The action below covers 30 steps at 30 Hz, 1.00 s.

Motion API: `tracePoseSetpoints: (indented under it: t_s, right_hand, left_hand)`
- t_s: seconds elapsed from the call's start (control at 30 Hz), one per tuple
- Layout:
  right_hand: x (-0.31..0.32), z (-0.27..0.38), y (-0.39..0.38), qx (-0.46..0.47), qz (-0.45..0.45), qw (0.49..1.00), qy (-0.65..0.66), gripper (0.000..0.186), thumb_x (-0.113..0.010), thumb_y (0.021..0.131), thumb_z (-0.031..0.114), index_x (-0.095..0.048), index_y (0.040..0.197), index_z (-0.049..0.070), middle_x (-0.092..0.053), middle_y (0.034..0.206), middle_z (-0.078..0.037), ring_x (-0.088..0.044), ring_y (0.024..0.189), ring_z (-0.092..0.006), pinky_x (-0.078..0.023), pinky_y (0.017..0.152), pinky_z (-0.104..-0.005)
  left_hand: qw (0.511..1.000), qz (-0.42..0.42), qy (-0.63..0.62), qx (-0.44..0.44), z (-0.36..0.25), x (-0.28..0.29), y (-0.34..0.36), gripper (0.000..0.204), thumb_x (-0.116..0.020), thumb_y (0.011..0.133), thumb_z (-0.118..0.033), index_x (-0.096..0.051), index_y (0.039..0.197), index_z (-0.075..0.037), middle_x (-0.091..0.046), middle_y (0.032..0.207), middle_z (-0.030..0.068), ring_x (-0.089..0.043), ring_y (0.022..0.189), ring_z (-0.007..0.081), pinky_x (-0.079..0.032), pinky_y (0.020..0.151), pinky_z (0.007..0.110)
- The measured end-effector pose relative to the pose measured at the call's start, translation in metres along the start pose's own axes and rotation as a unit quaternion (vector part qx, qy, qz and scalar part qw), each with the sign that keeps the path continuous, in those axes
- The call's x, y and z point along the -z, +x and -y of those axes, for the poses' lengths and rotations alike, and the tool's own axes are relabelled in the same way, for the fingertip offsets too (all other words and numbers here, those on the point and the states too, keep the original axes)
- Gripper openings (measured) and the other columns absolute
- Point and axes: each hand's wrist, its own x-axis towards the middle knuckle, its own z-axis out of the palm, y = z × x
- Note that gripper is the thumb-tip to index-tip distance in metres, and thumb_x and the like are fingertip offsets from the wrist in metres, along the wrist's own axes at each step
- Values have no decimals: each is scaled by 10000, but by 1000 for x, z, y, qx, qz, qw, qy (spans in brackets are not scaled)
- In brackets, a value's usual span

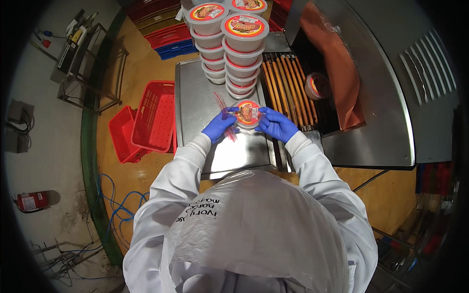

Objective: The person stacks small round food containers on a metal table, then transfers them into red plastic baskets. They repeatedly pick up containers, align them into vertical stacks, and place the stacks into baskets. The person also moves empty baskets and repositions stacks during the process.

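Observation:
Between my gloved hands is a round white plastic tub (248,114) with a red and yellow label on its lid, low over the steel table. My right hand (277,126) is closed with its fingertips on the tub's right edge. Clear plastic sleeves with red print (229,133) are gripped in my left hand (218,127), their ends sticking out above and below the fingers. The left fingertips are close to the tub's left side; whether they press on it I cannot tell. Just beyond stand tall stacks of similar lidded tubs (244,39).
The steel table (189,107) has a raised rim. To its right, a roller conveyor (288,85) runs beside a metal machine with an orange flap curtain (334,68); another tub (317,86) sits near the flap. Red crates (155,117) are on the floor at left, with blue hoses (117,207) nearer.

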Motion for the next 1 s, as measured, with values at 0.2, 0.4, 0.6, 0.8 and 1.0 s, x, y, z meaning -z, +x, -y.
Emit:
tracePoseSetpoints:
  t_s: [0.2, 0.4, 0.6, 0.8, 1.0]
  right_hand:
    - [61, -9, 19, 82, -235, 772, -585, 521, -694, 736, -75, -487, 1201, 38, -513, 803, 2, -508, 709, -108, -480, 725, -228]
    - [74, 27, 88, 148, -217, 624, -736, 233, -644, 833, 187, -678, 977, 6, -679, 925, -148, -644, 868, -245, -489, 806, -337]
    - [60, 16, 80, 88, -202, 644, -732, 251, -597, 861, 234, -679, 1021, 60, -669, 955, -182, -641, 897, -340, -499, 820, -384]
    - [52, -4, 90, 137, -253, 550, -784, 262, -589, 853, 252, -675, 1004, 56, -670, 896, -190, -653, 836, -341, -513, 780, -396]
    - [59, 0, 80, 7, -210, 645, -735, 363, -657, 844, 290, -628, 1009, -31, -647, 969, -180, -619, 830, -313, -493, 778, -403]
  left_hand:
    - [972, -99, 212, -27, 23, 31, 34, 481, -683, 838, -144, -444, 1244, -47, -545, 985, 45, -569, 876, 153, -485, 818, 290]
    - [884, -144, 438, -77, -18, 8, 84, 390, -648, 872, -280, -566, 1154, -24, -652, 1054, 110, -616, 1025, 205, -481, 867, 307]
    - [708, -259, 597, -274, -23, 1, 69, 238, -656, 812, -253, -656, 995, -101, -644, 1034, 131, -601, 974, 310, -497, 819, 396]
    - [728, -200, 641, -138, -27, 14, 77, 216, -627, 829, -234, -676, 1016, -138, -668, 954, 125, -632, 893, 316, -507, 798, 395]
    - [898, -139, 416, -29, -26, 25, 64, 265, -596, 890, -273, -686, 1037, -72, -695, 960, 107, -664, 800, 236, -518, 756, 325]
